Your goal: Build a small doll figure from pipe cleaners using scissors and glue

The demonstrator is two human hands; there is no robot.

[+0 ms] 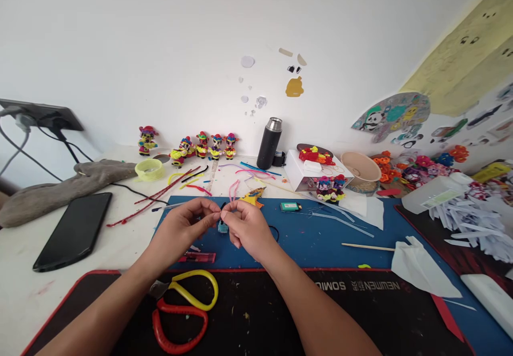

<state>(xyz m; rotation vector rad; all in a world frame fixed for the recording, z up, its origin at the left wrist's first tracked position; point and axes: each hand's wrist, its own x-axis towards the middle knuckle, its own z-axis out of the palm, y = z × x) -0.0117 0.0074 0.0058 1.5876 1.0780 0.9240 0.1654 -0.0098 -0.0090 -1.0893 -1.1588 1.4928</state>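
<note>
Above the blue mat [316, 249] my left hand [190, 222] and my right hand [249, 227] meet, fingertips almost touching. Thumb and forefinger of each are pinched together at a small blue and black piece [223, 227]. Its kind cannot be made out, and fingers partly hide it. A yellow piece [251, 198] lies just beyond my right hand. Below my left wrist is a pink-red tool [198, 257], partly covered. Scissors with one yellow and one red handle [194, 309] lie between my forearms on the black mat [248, 326].
Several small colourful figures [216, 146] stand along the wall. Coloured strands [156, 198] lie behind my left hand, with a phone [74, 230] at left. A black flask [269, 145], white box [308, 171] and bowl [360, 168] are at the back. Paper strips [473, 225] heap at right.
</note>
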